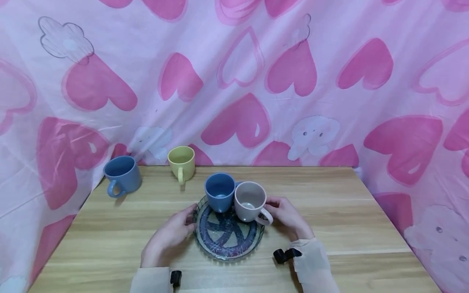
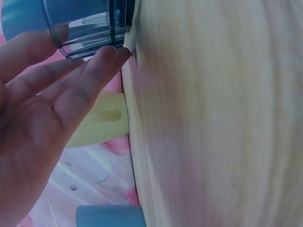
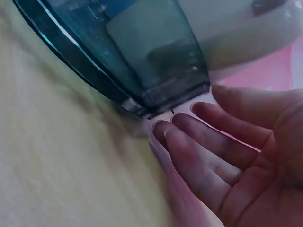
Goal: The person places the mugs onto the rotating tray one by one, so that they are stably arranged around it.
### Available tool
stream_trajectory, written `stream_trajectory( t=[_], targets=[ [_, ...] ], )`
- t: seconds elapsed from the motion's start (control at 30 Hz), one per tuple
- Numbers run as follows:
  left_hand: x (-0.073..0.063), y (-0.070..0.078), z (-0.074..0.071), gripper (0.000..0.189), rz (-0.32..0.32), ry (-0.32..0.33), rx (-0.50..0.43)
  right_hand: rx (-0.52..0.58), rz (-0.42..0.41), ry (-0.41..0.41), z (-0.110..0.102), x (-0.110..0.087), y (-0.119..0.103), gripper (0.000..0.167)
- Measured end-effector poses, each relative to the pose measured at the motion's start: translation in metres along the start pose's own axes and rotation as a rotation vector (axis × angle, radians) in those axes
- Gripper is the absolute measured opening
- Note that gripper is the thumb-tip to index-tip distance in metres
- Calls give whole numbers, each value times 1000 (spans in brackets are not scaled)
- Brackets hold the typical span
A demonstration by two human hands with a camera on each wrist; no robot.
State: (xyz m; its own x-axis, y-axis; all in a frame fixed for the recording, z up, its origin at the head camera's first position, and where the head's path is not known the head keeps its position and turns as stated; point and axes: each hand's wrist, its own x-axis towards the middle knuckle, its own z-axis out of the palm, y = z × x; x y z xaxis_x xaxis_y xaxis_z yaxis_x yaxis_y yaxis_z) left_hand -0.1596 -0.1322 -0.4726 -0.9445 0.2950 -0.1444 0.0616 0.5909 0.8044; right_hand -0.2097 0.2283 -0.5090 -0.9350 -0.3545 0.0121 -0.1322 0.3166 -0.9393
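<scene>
A round clear glass plate (image 1: 229, 240) with a ribbed wall and a dark wheel-like pattern rests on the table. At its far side stand a blue mug (image 1: 220, 192) and a pale pinkish-grey mug (image 1: 250, 201), side by side. My left hand (image 1: 171, 232) lies at the plate's left side, its fairly straight fingers touching the glass wall near the base in the left wrist view. On the right, my right hand (image 1: 287, 215) is beside the pale mug, with thumb and relaxed fingertips right at the plate's edge in the right wrist view.
A yellow mug (image 1: 182, 162) stands at the back of the wooden table (image 1: 366, 240), and another blue mug (image 1: 122, 176) at its back left corner. Pink heart-print cloth (image 1: 238, 118) hangs behind and along both sides. Black straps (image 1: 287, 255) sit at the wrists.
</scene>
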Motion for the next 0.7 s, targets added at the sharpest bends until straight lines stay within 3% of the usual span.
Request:
stream_trajectory(
  t=[0.7],
  targets=[
    [-1, 0, -3, 57, 24, 4, 13, 92, 21, -13, 6, -4, -3, 25]
  ],
)
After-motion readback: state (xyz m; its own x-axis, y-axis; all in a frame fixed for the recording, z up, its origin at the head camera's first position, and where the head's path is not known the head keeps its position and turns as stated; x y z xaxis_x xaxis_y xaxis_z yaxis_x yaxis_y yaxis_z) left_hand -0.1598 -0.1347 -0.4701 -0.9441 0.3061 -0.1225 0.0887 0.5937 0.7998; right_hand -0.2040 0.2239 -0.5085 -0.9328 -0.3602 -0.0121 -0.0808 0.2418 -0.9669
